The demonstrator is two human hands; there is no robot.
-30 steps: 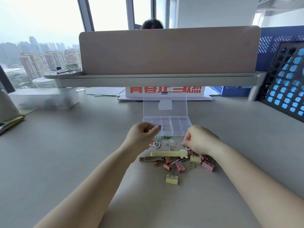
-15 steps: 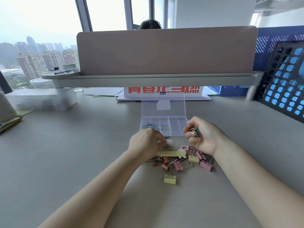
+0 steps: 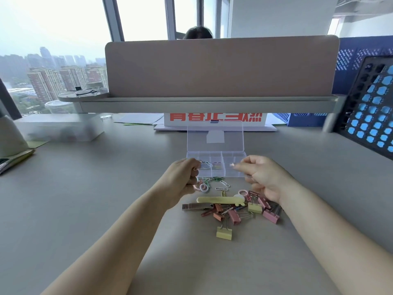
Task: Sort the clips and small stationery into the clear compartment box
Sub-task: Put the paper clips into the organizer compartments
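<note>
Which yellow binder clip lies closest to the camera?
The lone yellow clip in front of everything; the other yellow clip sits farther back among pink clips.

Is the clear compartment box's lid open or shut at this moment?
Open. The lid stands upright behind the compartment box, whose compartments lie uncovered; a few clips show in the left ones.

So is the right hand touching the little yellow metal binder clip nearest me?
Apart. The head view shows pink binder clips and bare grey desk between the right hand and the little yellow metal binder clip.
</note>
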